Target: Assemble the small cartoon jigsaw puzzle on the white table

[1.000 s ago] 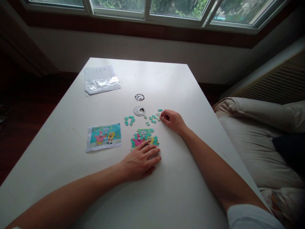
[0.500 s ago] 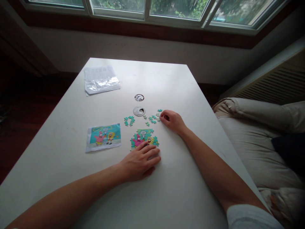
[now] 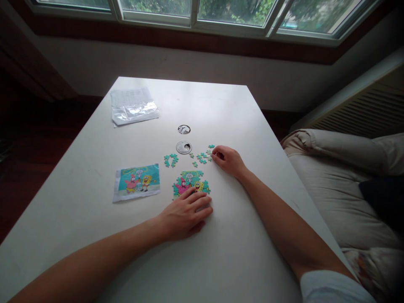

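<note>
A partly joined jigsaw puzzle (image 3: 186, 180) with pink and yellow cartoon figures lies on the white table. Flat across its lower edge rests my left hand (image 3: 187, 211), fingers stretched out and open, hiding the bottom part. My right hand (image 3: 227, 160) is closed in a pinch at the right end of the loose puzzle pieces (image 3: 202, 157). A pale sliver at its fingertips looks like a puzzle piece, mostly hidden. Another small group of turquoise pieces (image 3: 174, 157) lies above the puzzle. Left of the puzzle is a picture sheet (image 3: 139, 182) showing the same figures.
Two round openings sit mid-table, one a metal-rimmed grommet (image 3: 184, 147), the other a hole (image 3: 184, 129) behind it. A clear plastic bag with paper (image 3: 135, 110) lies at the back left. A beige sofa (image 3: 325, 189) stands along the right side.
</note>
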`<state>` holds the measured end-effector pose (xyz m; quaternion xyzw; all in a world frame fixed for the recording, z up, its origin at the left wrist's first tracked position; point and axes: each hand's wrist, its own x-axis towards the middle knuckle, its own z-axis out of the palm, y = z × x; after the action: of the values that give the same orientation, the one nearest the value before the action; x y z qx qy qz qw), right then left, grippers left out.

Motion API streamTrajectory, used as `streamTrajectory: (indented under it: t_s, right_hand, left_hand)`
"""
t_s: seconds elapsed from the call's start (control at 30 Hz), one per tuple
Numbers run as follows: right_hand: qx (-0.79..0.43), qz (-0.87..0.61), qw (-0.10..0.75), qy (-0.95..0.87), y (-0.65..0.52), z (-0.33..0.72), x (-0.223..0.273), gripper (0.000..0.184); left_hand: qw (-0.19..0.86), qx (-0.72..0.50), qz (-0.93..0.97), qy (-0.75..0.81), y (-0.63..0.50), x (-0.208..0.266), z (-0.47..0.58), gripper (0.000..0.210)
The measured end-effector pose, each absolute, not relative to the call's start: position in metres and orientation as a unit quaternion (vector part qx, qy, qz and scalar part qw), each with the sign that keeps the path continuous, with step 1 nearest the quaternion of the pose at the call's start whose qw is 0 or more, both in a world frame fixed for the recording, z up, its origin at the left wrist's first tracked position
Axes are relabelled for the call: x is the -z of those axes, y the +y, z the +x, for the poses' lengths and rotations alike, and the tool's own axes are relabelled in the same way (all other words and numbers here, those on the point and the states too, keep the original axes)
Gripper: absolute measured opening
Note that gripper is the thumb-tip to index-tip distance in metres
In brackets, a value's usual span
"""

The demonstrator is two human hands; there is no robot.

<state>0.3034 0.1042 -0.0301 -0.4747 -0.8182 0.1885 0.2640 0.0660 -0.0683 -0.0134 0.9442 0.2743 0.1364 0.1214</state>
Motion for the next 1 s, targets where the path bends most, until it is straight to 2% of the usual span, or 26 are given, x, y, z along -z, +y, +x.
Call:
streamTrajectory:
  t_s: [0.17,0.33,0.57,0.73,1.0]
  right_hand:
    - [-0.197,-0.515,0.359,-0.753,0.106,0.305,0.034,0.014]
    - [-0.188,-0.532,0.385,-0.731,0.109,0.307,0.035,0.015]
    - [-0.158,-0.501,0.364,-0.769,0.108,0.305,0.035,0.012]
    - [-0.095,-0.463,0.315,-0.823,0.099,0.288,0.035,0.015]
    - [-0.054,-0.48,0.253,-0.838,0.097,0.276,0.04,0.021]
  left_hand:
    - [0.12,-0.134,0.945,0.272,-0.068,0.014,0.066,0.035]
    - [0.121,-0.14,0.944,0.272,-0.068,0.016,0.066,0.035]
    - [0.124,-0.139,0.945,0.27,-0.068,0.015,0.066,0.035]
    - [0.119,-0.145,0.944,0.272,-0.068,0.014,0.066,0.034]
    - [0.114,-0.145,0.944,0.273,-0.068,0.015,0.067,0.034]
